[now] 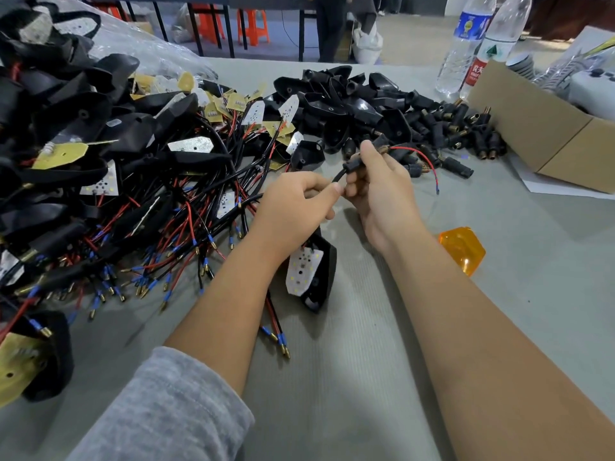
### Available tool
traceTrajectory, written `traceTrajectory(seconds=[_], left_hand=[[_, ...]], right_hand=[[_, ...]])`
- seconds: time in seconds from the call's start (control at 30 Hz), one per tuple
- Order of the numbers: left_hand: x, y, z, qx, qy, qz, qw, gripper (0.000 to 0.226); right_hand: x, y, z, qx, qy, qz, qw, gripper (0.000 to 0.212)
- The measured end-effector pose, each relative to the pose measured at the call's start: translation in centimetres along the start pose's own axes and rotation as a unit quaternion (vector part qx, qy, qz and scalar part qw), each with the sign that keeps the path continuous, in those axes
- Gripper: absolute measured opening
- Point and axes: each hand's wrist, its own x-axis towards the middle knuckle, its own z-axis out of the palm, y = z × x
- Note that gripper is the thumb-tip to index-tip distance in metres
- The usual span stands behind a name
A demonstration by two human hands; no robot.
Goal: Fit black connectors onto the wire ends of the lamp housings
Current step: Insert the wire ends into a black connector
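Both hands are working mid-table: the left hand [296, 197] is pinching the black cable [338, 176], while the right hand [376, 181] is gripping a black connector [353, 164] with a red wire [420, 157] sticking out right. One lamp housing [312, 272] is lying near the wrists, loose connectors [459, 128] piled far right.

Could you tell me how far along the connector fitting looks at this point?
Done: cannot tell. In hand: right hand grips a black connector with a red wire emerging; left hand pinches the black cable. Left: a large wire tangle and loose connector pile.
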Motion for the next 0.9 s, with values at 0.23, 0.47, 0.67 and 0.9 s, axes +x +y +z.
traceTrajectory(seconds=[0.23,0.47,0.67,0.9], left_hand=[[0.23,0.01,-0.33,-0.003,-0.031,-0.011,0.999,0.026],[0.22,0.24,-0.35,-0.01,-0.025,-0.003,1.0,0.026],[0.24,0.13,-0.35,-0.009,-0.025,0.009,1.0,0.026],[0.47,0.09,-0.15,-0.017,-0.024,-0.02,0.999,0.029]], right_hand=[[0.48,-0.35,-0.61,0.053,0.049,-0.003,0.997,0.021],[0.32,-0.48,-0.49,-0.008,0.017,0.01,1.0,0.017],[-0.17,0.19,0.35,-0.142,-0.024,-0.028,0.989,0.024],[0.03,0.09,-0.14,-0.07,-0.025,-0.016,0.997,0.024]])
